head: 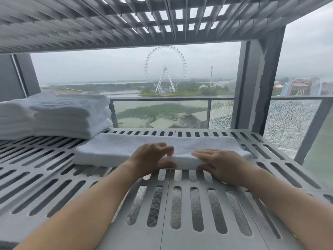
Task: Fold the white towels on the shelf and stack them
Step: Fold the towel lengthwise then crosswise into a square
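A white towel (158,147), already folded into a long narrow strip, is laid across the slotted shelf (198,204) at the centre of the frame. Its near edge is gripped by the left hand (151,157), with the fingers curled over the top and the thumb tucked underneath. The right hand (221,165) is placed just beside it at centre right, fingers laid flat on the cloth and the thumb pressed at the front edge. At the middle left of the frame, a stack of folded towels (70,114) is seen, with another pile partly visible at the left edge. The task is judged to be well along: several towels are finished and stacked, while this one appears to need further folding across its length and then placing on the stack. No unfolded towels are visible on this shelf.
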